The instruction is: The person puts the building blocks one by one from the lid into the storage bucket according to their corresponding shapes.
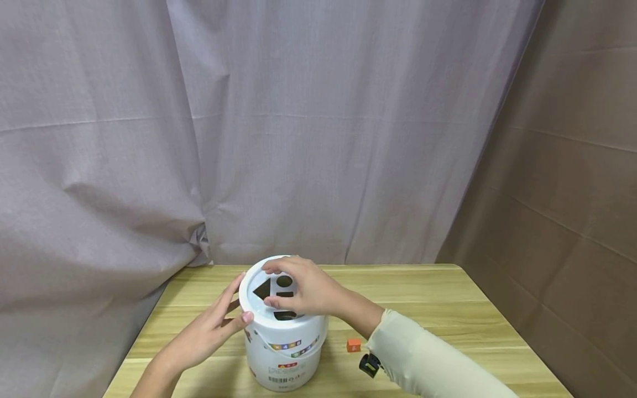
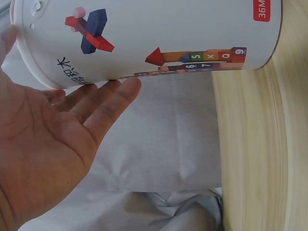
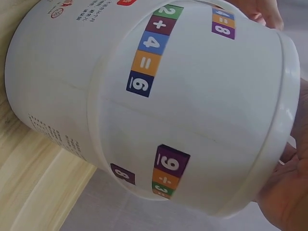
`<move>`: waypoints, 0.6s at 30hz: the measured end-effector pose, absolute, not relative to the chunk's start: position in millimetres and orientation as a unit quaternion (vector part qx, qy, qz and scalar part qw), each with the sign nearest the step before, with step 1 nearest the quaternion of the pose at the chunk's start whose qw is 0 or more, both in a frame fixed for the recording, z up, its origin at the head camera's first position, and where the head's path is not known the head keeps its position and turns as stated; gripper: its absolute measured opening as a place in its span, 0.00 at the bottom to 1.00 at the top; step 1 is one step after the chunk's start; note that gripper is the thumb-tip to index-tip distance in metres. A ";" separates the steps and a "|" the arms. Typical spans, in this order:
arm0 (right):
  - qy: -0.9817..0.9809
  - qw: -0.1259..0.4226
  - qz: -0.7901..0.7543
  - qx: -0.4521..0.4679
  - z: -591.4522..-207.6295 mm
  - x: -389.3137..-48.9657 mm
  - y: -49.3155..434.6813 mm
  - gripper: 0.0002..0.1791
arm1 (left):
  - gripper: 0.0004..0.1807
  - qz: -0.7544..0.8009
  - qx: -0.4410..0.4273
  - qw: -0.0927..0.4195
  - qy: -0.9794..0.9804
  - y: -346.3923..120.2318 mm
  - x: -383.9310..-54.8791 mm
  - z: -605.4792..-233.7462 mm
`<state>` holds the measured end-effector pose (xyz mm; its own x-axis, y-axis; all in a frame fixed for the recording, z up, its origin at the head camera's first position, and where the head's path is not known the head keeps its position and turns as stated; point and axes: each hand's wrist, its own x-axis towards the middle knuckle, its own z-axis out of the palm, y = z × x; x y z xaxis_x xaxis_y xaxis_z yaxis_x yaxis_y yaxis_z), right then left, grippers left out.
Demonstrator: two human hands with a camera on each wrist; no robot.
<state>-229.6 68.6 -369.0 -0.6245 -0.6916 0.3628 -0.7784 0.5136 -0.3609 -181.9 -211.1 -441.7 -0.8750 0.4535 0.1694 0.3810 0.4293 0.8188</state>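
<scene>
A white lidded bucket [image 1: 281, 356] with printed coloured number tiles stands upright on the table. Its lid [image 1: 256, 307] has dark cut-out holes, among them a triangle and a circle. My left hand [image 1: 206, 334] rests against the bucket's left side, thumb at the front of the rim; in the left wrist view its fingers [image 2: 113, 103] lie nearly straight along the wall. Over the lid, my right hand [image 1: 308, 287] spreads thumb and fingers apart around the triangular hole, with nothing seen between them. The right wrist view shows mostly the bucket wall [image 3: 202, 106], which hides much of both hands.
A small orange block [image 1: 354, 345] lies on the wooden table [image 1: 423, 293] right of the bucket, near the right forearm. A black wrist device [image 1: 370, 365] hangs beside the pale sleeve [image 1: 423, 351]. Grey curtains [image 1: 318, 138] close off the back, and a brown one [image 1: 562, 193] the right side.
</scene>
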 end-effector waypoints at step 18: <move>-0.869 0.121 0.266 0.399 -367.7 -220.8 125.6 0.29 | 0.46 0.472 0.236 0.032 0.849 -210.2 -182.5 -442.2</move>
